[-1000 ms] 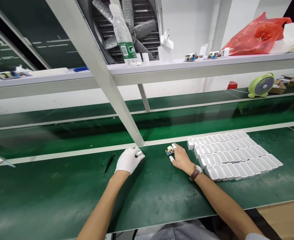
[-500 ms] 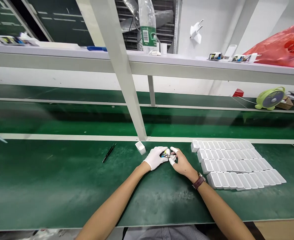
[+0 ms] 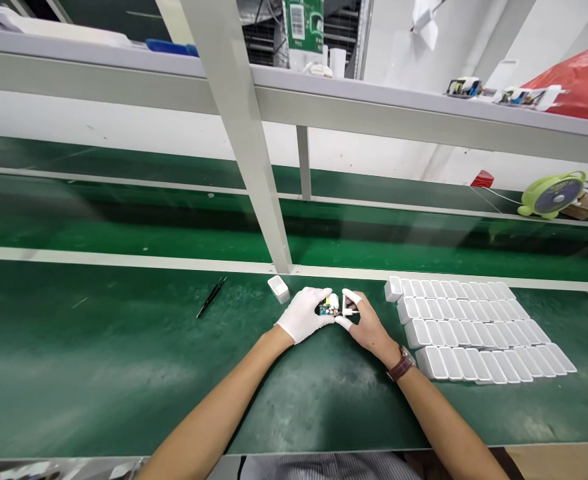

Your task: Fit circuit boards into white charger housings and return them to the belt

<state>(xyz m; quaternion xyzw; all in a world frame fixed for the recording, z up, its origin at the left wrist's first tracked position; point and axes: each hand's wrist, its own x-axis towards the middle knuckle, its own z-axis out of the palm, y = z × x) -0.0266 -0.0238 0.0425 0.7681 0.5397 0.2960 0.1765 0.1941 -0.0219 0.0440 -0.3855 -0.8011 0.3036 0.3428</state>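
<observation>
My left hand (image 3: 303,315), in a white glove, and my right hand (image 3: 369,325), bare with white finger cots and a wristwatch, meet over the green mat (image 3: 124,373). Together they pinch a small circuit board (image 3: 330,307) with coloured parts just above the mat. A single white plastic shell (image 3: 279,289) lies a little to the left of the gloved hand. Black tweezers (image 3: 211,297) lie farther left.
Several rows of white shells (image 3: 474,327) lie packed together right of my hands. A slanted white frame post (image 3: 244,133) rises behind them. A shelf (image 3: 374,113) above holds a bottle, small boards and a red bag (image 3: 584,80). A green fan (image 3: 554,195) stands far right.
My left hand let go of the white shell by the post and moved right to join my right hand on the circuit board. The view tilted down.
</observation>
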